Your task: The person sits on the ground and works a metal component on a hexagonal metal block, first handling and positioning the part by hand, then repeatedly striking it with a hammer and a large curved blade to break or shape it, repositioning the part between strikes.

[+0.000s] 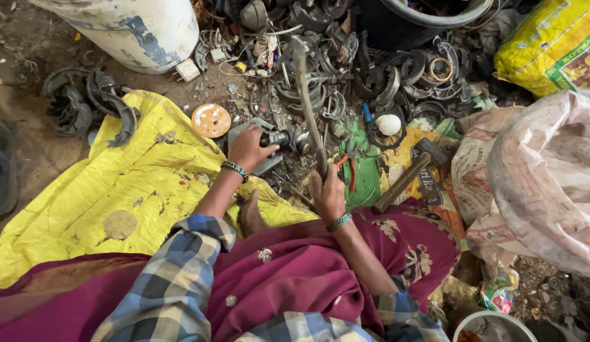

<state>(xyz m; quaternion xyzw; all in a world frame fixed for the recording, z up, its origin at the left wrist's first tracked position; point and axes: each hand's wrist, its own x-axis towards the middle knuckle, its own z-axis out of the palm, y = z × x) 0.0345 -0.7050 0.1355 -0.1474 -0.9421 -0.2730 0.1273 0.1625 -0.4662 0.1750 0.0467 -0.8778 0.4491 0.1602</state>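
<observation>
Scrap ground, yellow sheet [86,196] spread at left, orange disc [211,120] near its top edge. Left hand [247,149] clamped on small dark metal part [279,137] resting on grey plate [244,136]. Right hand [327,193] gripped long metal bar [306,95], raised upright over part. Hands apart. Hammer [409,174] lay just right, pale sack [548,177] beyond.

A bulging yellow printed sack [551,44] with a green panel fills the top right corner. Below it, along the right edge, slumps a large pale pink woven sack [548,171]. A crumpled green-and-red wrapper [498,292] lies near the bottom right, and a flattened yellow printed bag [428,180] sits beneath a hammer [409,174].
</observation>
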